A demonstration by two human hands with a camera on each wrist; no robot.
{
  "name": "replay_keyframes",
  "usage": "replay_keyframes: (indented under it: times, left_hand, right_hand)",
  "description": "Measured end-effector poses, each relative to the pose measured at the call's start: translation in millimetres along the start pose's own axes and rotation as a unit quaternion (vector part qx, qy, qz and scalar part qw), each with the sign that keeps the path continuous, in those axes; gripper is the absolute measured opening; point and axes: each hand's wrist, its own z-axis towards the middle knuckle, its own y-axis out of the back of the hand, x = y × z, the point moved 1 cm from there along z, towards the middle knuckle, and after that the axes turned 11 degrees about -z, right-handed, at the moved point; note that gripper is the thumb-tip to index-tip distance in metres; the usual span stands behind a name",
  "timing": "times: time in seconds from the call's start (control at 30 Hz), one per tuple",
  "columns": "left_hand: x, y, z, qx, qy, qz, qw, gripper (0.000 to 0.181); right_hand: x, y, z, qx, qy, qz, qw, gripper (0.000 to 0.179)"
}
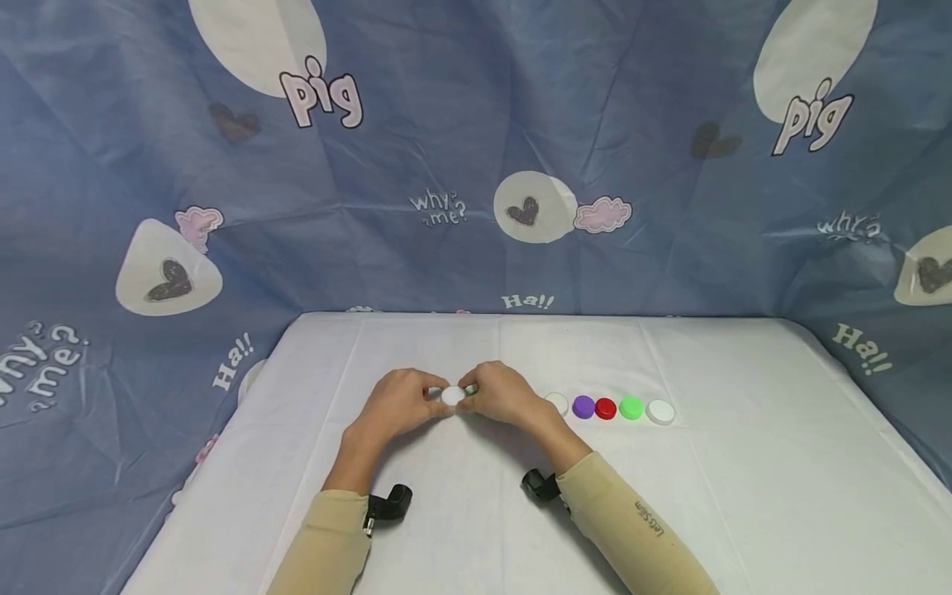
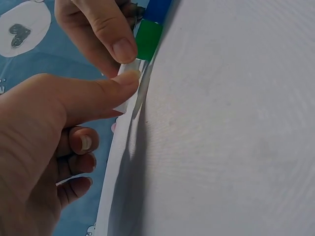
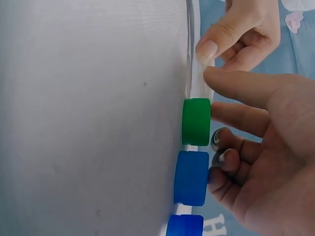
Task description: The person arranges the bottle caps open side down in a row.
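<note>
A white bottle cap [image 1: 453,396] lies low over the white tabletop, held from both sides. My left hand [image 1: 397,402] pinches its left edge with thumb and fingertips. On the opposite edge, the thumb and fingertips of my right hand [image 1: 504,395] grip the same cap. The two thumbs come close together on its near side in both wrist views. Just right of it in the right wrist view stands a green cap [image 3: 197,122], followed by a blue cap [image 3: 192,178] and another blue cap [image 3: 185,226]. In the head view my right hand hides these.
Farther right, the row continues with a white cap [image 1: 556,402], a purple cap [image 1: 583,406], a red cap [image 1: 606,408], a light green cap [image 1: 631,407] and a white cap [image 1: 660,411]. A blue printed cloth [image 1: 416,264] hangs behind the white tabletop [image 1: 744,479].
</note>
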Motion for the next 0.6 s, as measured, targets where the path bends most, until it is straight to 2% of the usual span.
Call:
replay_keyframes:
  times: [0.23, 0.6]
  left_hand:
    - [2.0, -4.8, -0.2, 0.005, 0.006, 0.013, 0.9999, 0.034]
    - [1.4, -3.8, 0.1, 0.016, 0.007, 0.020, 0.9996, 0.037]
  right_hand:
    - [1.4, -3.6, -0.5, 0.003, -0.003, -0.037, 0.9993, 0.036]
    - [2.3, -6.1, 0.1, -0.009, -0.008, -0.059, 0.9982, 0.037]
